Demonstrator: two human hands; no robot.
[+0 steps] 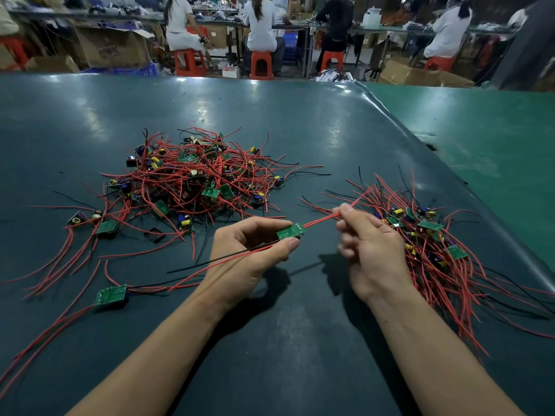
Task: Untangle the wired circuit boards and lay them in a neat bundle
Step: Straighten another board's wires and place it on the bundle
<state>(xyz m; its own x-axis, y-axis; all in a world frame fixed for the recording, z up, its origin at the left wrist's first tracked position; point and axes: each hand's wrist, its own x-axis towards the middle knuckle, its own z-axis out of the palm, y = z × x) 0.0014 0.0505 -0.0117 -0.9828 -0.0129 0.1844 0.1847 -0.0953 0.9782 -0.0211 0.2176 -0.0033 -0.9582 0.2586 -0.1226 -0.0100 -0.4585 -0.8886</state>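
Note:
My left hand (252, 250) pinches a small green circuit board (290, 231) above the dark green table mat (300, 130). Red wires (318, 221) run from the board to my right hand (371, 247), which pinches them between thumb and fingers. A red and a black wire trail from the board leftwards under my left hand. A tangled heap of boards and red wires (192, 178) lies beyond my left hand. Beside my right hand lies a bundle of boards (426, 235) with wires roughly lined up.
Two loose boards (109, 295) (105, 227) with long red wires lie at the left of the mat. The mat's raised edge (450, 175) runs diagonally on the right. Several people sit on red stools (261, 64) at benches behind the table.

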